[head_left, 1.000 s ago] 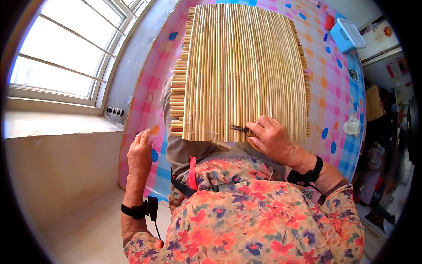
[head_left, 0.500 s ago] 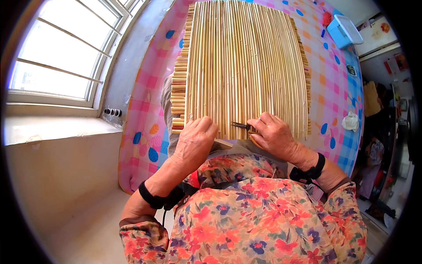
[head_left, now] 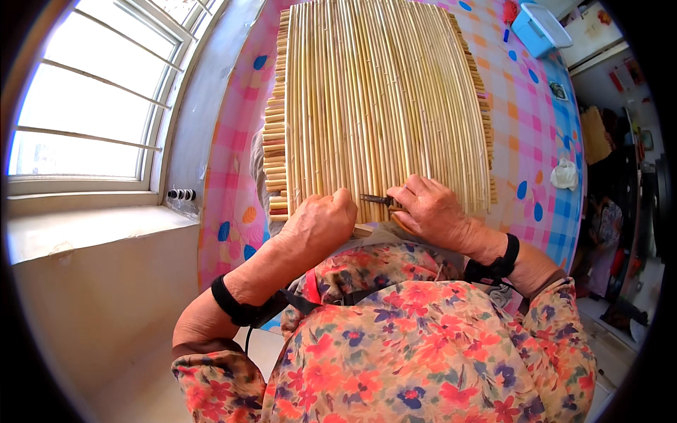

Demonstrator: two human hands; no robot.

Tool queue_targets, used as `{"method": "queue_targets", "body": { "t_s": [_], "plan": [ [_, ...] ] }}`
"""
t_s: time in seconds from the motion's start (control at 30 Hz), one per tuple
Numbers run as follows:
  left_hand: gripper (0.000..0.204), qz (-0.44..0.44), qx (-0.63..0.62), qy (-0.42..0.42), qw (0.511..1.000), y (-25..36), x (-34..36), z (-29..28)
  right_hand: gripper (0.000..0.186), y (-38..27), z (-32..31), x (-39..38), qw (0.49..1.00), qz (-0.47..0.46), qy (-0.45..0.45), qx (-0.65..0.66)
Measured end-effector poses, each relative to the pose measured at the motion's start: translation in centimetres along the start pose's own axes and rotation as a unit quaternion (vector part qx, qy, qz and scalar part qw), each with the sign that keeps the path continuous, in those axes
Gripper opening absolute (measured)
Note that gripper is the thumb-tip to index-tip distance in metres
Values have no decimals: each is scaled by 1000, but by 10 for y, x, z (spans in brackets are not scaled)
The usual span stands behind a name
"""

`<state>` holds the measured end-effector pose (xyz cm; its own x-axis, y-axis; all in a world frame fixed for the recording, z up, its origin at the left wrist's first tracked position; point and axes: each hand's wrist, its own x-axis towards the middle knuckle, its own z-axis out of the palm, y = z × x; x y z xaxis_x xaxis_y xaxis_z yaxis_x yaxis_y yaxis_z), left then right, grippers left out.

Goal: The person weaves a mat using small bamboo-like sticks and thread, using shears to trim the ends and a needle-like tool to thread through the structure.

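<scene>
A panel of pale yellow reed stalks (head_left: 381, 106) lies lengthwise away from me, on top of another layer of stalks (head_left: 275, 151) that runs crosswise and sticks out on both sides. My right hand (head_left: 434, 209) is closed around a pair of scissors (head_left: 374, 199), with the dark blades pointing left over the panel's near edge. An orange-brown handle shows under the fingers. Just left of the blade tips, my left hand (head_left: 321, 224) is closed at the near edge, fingers curled in. What it pinches there is hidden.
Under the stalks spreads a pink and blue checked cloth (head_left: 236, 190). A barred window (head_left: 92, 113) and a sill (head_left: 92, 229) are on the left. A light blue plastic box (head_left: 536, 32) stands at the far right, with a crumpled white thing (head_left: 563, 174) nearer. Another person (head_left: 605, 240) is at the right.
The view has shifted slightly. My left hand has moved right, closer to the scissors' tips. The right hand keeps its hold on the scissors, and the stalks look unchanged.
</scene>
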<state>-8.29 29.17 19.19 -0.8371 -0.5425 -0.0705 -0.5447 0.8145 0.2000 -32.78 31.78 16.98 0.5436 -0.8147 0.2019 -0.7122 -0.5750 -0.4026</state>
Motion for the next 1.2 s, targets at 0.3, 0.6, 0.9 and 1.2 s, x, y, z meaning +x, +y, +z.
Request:
{"method": "queue_targets", "body": {
  "t_s": [0.3, 0.6, 0.9, 1.2],
  "plan": [
    [10, 10, 8, 77, 997, -1, -7, -1, 25, -8, -1, 22, 999, -15, 24, 41],
    [10, -21, -13, 140, 990, 0, -16, 15, 10, -12, 13, 26, 998, -61, 21, -17],
    [14, -185, -234, 200, 933, -4, -18, 19, 24, -13, 15, 25, 999, -45, -21, -23],
    [27, -123, -152, 70, 978, 3, -11, 0, 11, -13, 15, 27, 998, -58, 9, -29]
  ]
}}
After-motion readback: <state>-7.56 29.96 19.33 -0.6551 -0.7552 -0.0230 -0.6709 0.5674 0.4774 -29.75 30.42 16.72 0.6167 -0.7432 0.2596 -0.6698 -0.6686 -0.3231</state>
